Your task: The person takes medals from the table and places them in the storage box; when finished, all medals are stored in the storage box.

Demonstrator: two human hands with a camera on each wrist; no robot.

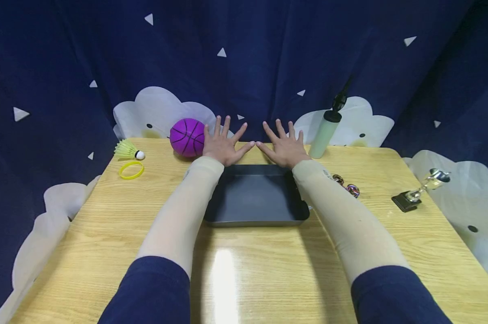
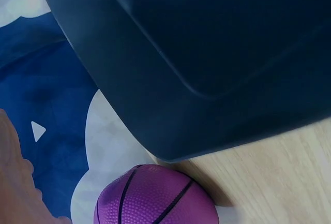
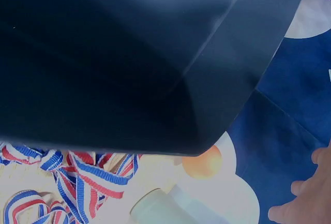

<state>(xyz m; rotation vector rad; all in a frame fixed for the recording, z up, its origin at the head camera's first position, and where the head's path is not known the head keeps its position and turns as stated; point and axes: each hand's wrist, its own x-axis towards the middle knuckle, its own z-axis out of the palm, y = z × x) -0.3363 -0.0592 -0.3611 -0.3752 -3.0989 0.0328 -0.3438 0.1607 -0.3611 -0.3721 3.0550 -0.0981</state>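
Both hands stretch forward past the far edge of a dark grey tray [image 1: 257, 223], fingers spread and straight, holding nothing. The left hand [image 1: 223, 146] is beside a purple toy basketball [image 1: 186, 137], partly covering its right edge in the head view. Next to the left hand's raised thumb, the right hand [image 1: 285, 150] points its own thumb inward; whether the tips touch I cannot tell. In the left wrist view the tray's corner [image 2: 170, 141] lies near the basketball [image 2: 155, 198]. The right wrist view has the tray [image 3: 207, 110] above a striped ribbon [image 3: 88, 177].
A pale green bottle [image 1: 324, 135] with a black lid stands back right. Beyond the right forearm lie the bundled ribbon [image 1: 352, 191] and a small trophy [image 1: 414, 195]. At the left are a yellow shuttlecock [image 1: 128, 150] and a yellow wristband [image 1: 131, 176]. A dark blue curtain [image 1: 244, 54] hangs behind.
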